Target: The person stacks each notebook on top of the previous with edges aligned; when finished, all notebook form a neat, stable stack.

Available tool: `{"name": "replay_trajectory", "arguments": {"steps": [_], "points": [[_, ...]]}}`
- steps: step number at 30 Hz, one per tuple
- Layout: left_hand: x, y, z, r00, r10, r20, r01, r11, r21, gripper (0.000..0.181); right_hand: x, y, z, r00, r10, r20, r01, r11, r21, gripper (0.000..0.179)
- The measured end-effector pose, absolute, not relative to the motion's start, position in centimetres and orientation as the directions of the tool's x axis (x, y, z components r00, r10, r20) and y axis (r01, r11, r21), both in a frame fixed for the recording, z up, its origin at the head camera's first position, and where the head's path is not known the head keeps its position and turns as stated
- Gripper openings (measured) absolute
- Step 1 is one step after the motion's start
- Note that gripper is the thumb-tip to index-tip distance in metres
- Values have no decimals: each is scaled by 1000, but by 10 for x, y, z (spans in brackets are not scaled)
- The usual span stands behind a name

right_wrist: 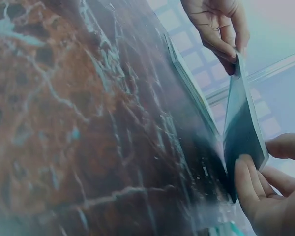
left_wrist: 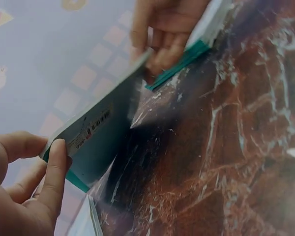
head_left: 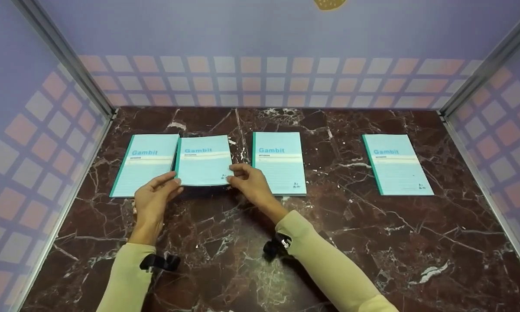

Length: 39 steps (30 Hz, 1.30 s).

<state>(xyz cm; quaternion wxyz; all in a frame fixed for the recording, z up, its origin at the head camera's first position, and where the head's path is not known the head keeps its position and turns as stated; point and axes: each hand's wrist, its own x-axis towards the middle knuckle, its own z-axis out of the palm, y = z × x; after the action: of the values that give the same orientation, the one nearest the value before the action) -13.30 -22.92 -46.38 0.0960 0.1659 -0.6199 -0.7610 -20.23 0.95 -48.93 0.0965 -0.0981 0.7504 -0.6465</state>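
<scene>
While the held notebook [head_left: 203, 167] is pinched at its eight-o'clock corner by the left hand [head_left: 152, 197] and at its four-o'clock corner by the right hand [head_left: 255, 184], each clamped on it, its six-o'clock edge is lifted off the dark marbled surface [head_left: 416, 234]. A barcode label [left_wrist: 98, 123] is seen on its underside. Just beside it at nine o'clock, the neighbouring notebook [head_left: 145, 167] is laid flat; at three o'clock, the third notebook [head_left: 279, 164] is set near, and the fourth notebook [head_left: 396, 164] is placed well apart. Both forearms are covered by pale sleeves [head_left: 329, 260]
</scene>
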Motion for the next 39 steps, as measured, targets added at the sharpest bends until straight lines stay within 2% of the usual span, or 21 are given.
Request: {"name": "replay_trajectory", "arguments": {"steps": [3,7,19,39], "points": [[-132,-225,-463,-929,-360,-83,-29,-152,988,36,-203,14,-486,-967,-254,26,-83,214,-973,33],[-132,-219,-462,-931,-364,-27,5,-88,996,33,-202,21,-484,-964,-254,75,-137,235,-962,34],[-131,-205,-465,-948,-304,93,64,104,993,29,-197,48,-472,-951,-233,205,-250,181,-951,36],[-148,-163,-474,-962,-227,150,107,192,976,28,-193,97,-476,-921,-154,359,-384,195,-903,35]]}}
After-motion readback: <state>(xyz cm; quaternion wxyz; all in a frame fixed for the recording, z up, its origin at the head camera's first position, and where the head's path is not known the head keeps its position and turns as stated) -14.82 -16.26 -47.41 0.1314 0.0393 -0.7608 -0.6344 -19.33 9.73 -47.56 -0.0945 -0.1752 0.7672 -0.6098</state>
